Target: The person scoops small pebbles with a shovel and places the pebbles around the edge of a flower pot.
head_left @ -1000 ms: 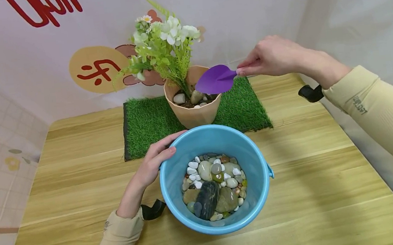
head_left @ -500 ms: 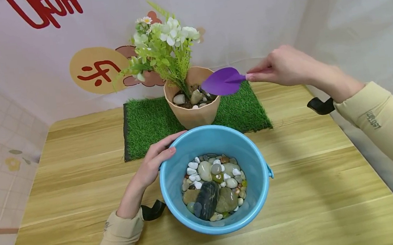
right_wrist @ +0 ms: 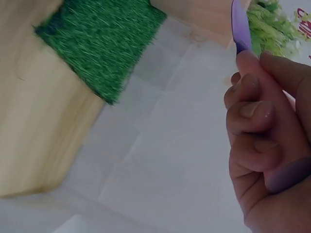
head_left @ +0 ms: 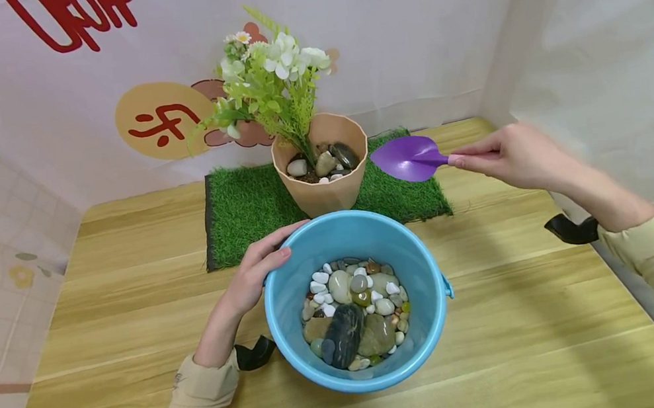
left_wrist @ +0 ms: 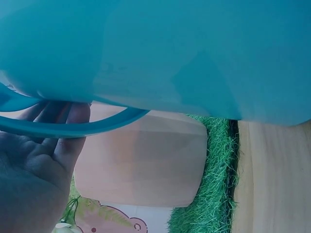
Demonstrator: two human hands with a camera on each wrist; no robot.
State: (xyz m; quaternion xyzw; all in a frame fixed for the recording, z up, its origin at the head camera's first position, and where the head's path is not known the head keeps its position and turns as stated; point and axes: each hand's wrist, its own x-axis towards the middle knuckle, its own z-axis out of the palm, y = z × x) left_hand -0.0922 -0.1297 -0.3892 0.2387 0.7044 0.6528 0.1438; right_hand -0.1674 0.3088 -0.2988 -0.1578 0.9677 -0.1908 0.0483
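A light blue bucket point(head_left: 331, 243) stands on the wooden table, with wet stones and pebbles point(head_left: 347, 335) at its bottom. My left hand point(head_left: 253, 275) holds its left rim, thumb over the edge and fingers along the outside. In the left wrist view, the fingers pass behind the bucket's loop handle point(left_wrist: 77, 128). My right hand point(head_left: 514, 158) grips the pink handle point(right_wrist: 277, 116) of a trowel. Its purple blade point(head_left: 409, 159) is bare and hovers right of the peach flowerpot point(head_left: 326, 194). Inside the pot, several stones point(head_left: 325, 164) lie around the plant stems.
White flowers and green leaves point(head_left: 272, 77) rise from the pot. Under it lies an artificial grass mat point(head_left: 243, 206). A printed cloth wall point(head_left: 405, 36) closes off the back of the wooden table point(head_left: 524, 316).
My right hand and the trowel have moved right and toward me, from over the pot's right side to beside it. The dark stone in the pot now shows. The left hand stays at the rim.
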